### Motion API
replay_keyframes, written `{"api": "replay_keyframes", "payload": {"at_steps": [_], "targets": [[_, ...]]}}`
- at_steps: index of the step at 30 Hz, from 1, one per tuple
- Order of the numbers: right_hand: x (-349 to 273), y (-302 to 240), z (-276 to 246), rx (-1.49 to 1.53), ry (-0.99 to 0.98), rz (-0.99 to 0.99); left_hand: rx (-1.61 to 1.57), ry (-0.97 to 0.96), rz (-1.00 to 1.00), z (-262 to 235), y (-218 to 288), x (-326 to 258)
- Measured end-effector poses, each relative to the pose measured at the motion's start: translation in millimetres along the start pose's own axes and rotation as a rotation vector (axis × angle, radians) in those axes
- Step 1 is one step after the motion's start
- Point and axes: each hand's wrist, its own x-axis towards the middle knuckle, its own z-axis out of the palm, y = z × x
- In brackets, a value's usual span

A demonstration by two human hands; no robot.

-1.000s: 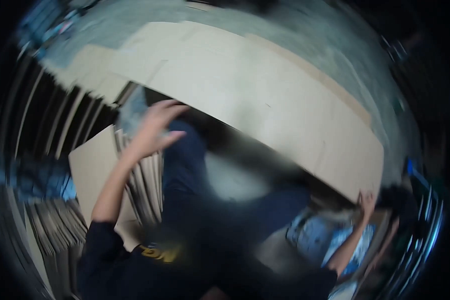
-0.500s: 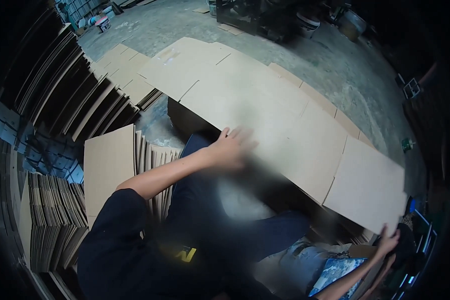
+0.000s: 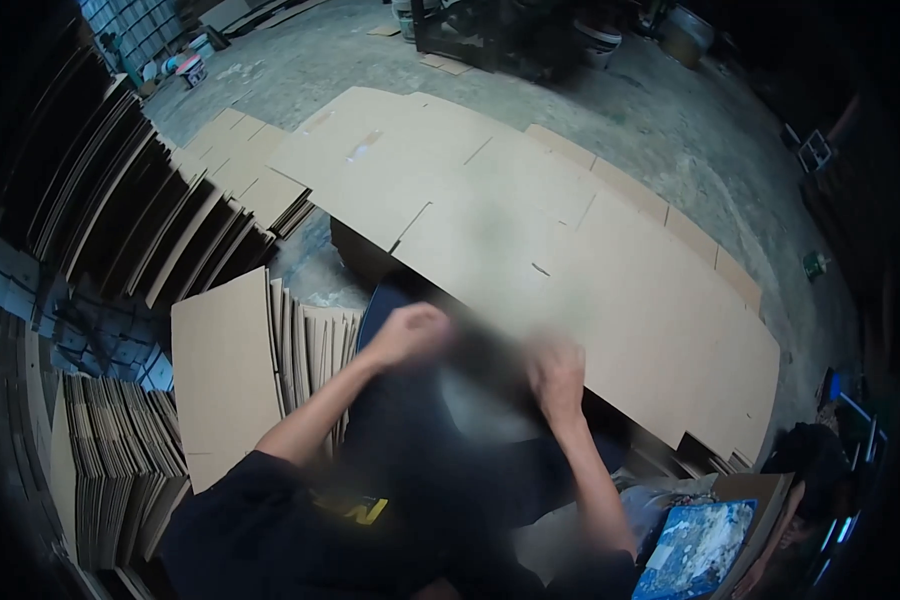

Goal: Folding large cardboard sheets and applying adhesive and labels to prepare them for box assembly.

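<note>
Right hand [image 3: 556,378] moved inward, near cardboard [image 3: 630,290]; left hand [image 3: 413,335] likewise half-curled; any hold unclear.

A dim workroom with a grey concrete floor [image 3: 670,130].
Cool light falls across its pale stains; at the far side stands a dark, bulky structure [image 3: 460,40], with a bucket [image 3: 598,42] and a drum [image 3: 684,42] nearby, a pale gridded surface [image 3: 140,38] far left, deep shadow right.
</note>
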Motion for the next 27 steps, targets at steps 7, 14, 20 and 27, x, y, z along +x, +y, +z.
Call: {"api": "replay_keyframes", "payload": {"at_steps": [7,14,20,27], "targets": [[0.6,5.7,12.9,0.002,0.164,-0.076,-0.615,0.609,0.246,-101.0,-4.9,54.7],[-15.1,21.6,42.6,-0.135,0.132,-0.084,-0.540,0.588,0.563,-118.1,23.4,70.1],[-15.5,10.9,34.4,-0.101,0.165,-0.049,0.093,0.582,0.561,-88.9,34.8,54.9],[-17.9,13.5,34.2,-0.070,0.092,0.004,1.040,0.198,0.826,-39.8,33.5,54.1]]}}
